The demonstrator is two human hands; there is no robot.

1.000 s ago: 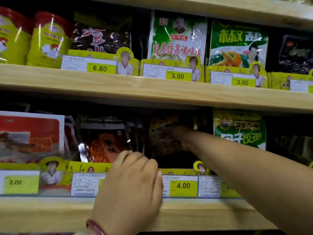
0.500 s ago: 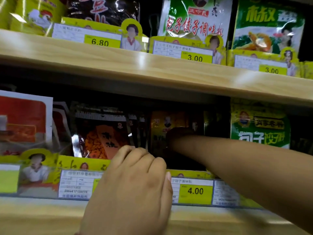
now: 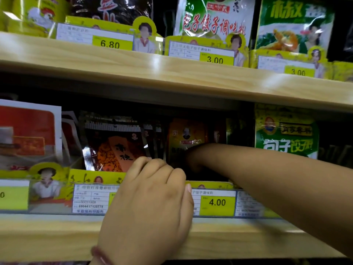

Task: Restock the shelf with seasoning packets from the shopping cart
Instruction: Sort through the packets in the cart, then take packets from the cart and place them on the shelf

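**Seating packets deep in the lower shelf slot**

We've got the right hand [image 3: 193, 159] reaching deep into the dark gap above the 4.00 price tag [image 3: 217, 202]. It sits at the foot of the orange-yellow seasoning packet [image 3: 186, 134], which stands upright toward the back of the lower shelf [image 3: 47, 238]. Fingers are lost in shadow, so we can't tell whether they pinch the packet or just press it. The left hand [image 3: 150, 199] rests on the front edge of the lower shelf, fingers curled loosely over the tag rail and holding nothing. It looks like a brace. Cart is out of view.

How we'd do this step well:
- keep the packet upright and face-out, square to the front edge
- push from the bottom, not the top, since foil pouches likely fold
- don't knock the dark chili packet [image 3: 114, 148] just to the left; it already leans
- mind the forearm, which crosses close to the green dumpling-seasoning packet [image 3: 286, 134] on the right

Surface: pale wood-grain shelves with yellow tag strips along the front edges. The upper shelf [image 3: 172, 73] carries green and dark pouches behind tags marked 6.80 and 3.00. Light is dim under the upper shelf and the back of the slot is hard to read.
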